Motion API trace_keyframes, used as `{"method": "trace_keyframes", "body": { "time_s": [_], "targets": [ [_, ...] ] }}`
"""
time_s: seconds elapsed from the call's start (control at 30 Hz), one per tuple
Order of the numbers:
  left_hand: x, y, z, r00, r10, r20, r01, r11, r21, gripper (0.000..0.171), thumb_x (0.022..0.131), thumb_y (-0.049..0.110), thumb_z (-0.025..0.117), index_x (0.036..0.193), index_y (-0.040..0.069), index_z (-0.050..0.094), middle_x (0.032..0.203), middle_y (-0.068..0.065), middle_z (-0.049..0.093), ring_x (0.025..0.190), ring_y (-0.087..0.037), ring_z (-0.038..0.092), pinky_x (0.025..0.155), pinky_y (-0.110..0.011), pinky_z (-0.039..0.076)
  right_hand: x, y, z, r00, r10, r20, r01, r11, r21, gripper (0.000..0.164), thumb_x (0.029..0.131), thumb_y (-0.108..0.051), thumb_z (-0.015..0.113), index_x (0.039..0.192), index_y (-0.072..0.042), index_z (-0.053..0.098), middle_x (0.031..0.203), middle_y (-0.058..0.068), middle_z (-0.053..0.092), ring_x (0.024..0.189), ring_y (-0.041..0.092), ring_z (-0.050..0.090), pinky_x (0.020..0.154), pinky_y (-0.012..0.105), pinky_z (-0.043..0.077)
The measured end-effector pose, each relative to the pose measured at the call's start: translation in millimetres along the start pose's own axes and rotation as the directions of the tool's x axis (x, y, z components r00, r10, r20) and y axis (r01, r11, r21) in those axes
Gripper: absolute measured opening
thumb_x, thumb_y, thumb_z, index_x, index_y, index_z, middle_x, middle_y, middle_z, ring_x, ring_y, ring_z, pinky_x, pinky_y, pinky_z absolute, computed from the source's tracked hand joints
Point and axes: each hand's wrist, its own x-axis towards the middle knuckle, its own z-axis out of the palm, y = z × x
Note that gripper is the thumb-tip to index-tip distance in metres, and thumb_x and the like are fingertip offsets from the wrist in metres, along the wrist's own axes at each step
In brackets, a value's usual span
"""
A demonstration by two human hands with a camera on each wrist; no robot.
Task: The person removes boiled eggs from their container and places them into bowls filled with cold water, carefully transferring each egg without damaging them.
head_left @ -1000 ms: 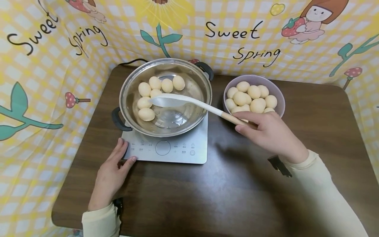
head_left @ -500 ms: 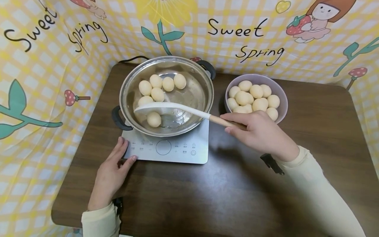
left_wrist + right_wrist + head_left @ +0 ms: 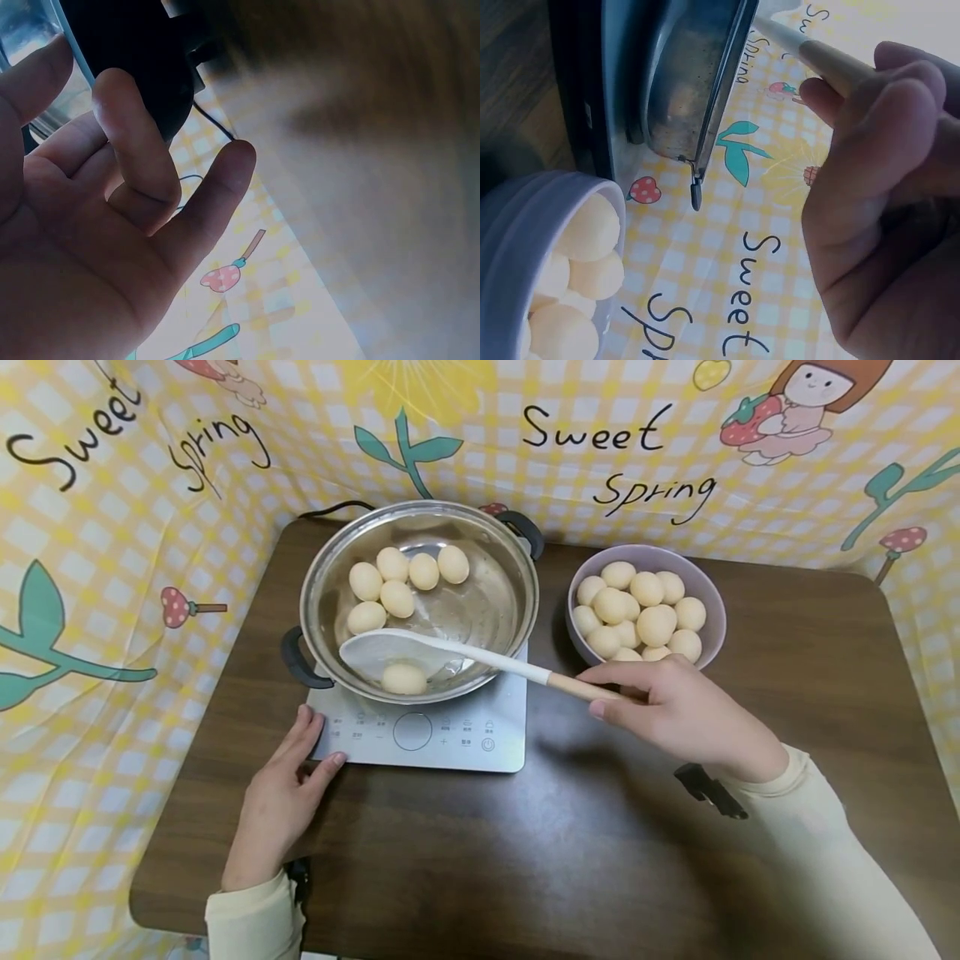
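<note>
My right hand (image 3: 686, 714) holds the wooden handle of a white cooking spoon (image 3: 502, 662), which reaches over the rim of a steel pot (image 3: 327, 585). The spoon's head is inside the pot, beside a single pale egg (image 3: 405, 678) near the front wall. Several other eggs (image 3: 397, 599) sit at the pot's back left in clear water. My left hand (image 3: 279, 806) touches the front left corner of the silver induction cooker (image 3: 435, 760) under the pot, thumb at the front edge. In the left wrist view its fingers (image 3: 135, 142) are loosely bent at the dark underside.
A lilac bowl (image 3: 717, 618) full of pale eggs stands right of the pot, close behind my right hand. Black handles (image 3: 302, 662) stick out from the pot. A black cord (image 3: 337, 509) runs behind it. Patterned yellow cloth (image 3: 487, 452) lines the dark wooden table's (image 3: 570, 868) back and sides.
The spoon's head has shifted toward the pot's front left. One egg has moved from the left group forward and right to the front wall. My left hand has stayed at the cooker's corner.
</note>
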Motion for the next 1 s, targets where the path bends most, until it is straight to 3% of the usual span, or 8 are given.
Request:
{"method": "trace_keyframes", "body": {
  "time_s": [0.17,0.37,0.5,0.83,1.0],
  "targets": [
    [0.5,1.2,-0.4,1.0,-0.009,0.005,0.009,1.0,-0.003,0.067,0.103,0.044,0.057,0.157,0.011,0.035,0.166,-0.001,0.018,0.148,-0.036,0.027,0.106,-0.063,0.035,-1,0,-3,0.99,0.088,0.111,-0.104,0.983,0.149,0.013,0.101,-0.019,0.065,0.11,-0.025,0.072,0.054,-0.006,0.045,0.042,0.011,0.039,0.037,0.026,0.033],
    [2.2,1.9,0.0,0.999,-0.024,0.021,0.024,1.0,-0.006,0.068,0.103,0.045,0.056,0.158,0.011,0.033,0.166,-0.001,0.016,0.148,-0.036,0.025,0.107,-0.064,0.035,3,1,-7,0.945,0.179,0.275,-0.272,0.897,0.35,0.016,0.105,-0.016,0.056,0.114,-0.014,0.068,0.05,0.006,0.046,0.035,0.015,0.039,0.031,0.027,0.034],
    [1.7,1.7,0.3,0.999,-0.037,0.032,0.037,0.999,-0.008,0.069,0.103,0.046,0.055,0.158,0.012,0.032,0.166,0.0,0.015,0.149,-0.035,0.023,0.106,-0.064,0.035,7,2,-12,0.917,0.187,0.352,-0.328,0.856,0.4,0.021,0.107,-0.019,0.052,0.118,-0.008,0.066,0.052,0.011,0.047,0.033,0.017,0.041,0.029,0.032,0.039],
    [1.5,0.9,-0.6,1.0,-0.022,0.017,0.022,1.0,-0.007,0.068,0.103,0.045,0.056,0.158,0.012,0.033,0.166,0.0,0.017,0.148,-0.034,0.026,0.104,-0.062,0.039,7,3,-17,0.889,0.192,0.415,-0.404,0.757,0.514,0.025,0.107,-0.019,0.049,0.119,-0.001,0.061,0.052,0.009,0.046,0.033,0.014,0.042,0.03,0.031,0.039],
    [0.9,0.2,-0.4,1.0,-0.024,0.018,0.024,1.0,-0.007,0.068,0.103,0.045,0.056,0.158,0.013,0.033,0.166,0.0,0.017,0.148,-0.034,0.026,0.103,-0.063,0.039,4,3,-19,0.898,0.218,0.382,-0.399,0.77,0.498,0.022,0.107,-0.019,0.051,0.117,-0.002,0.062,0.053,0.012,0.047,0.032,0.018,0.04,0.03,0.034,0.04]
  ]
}}
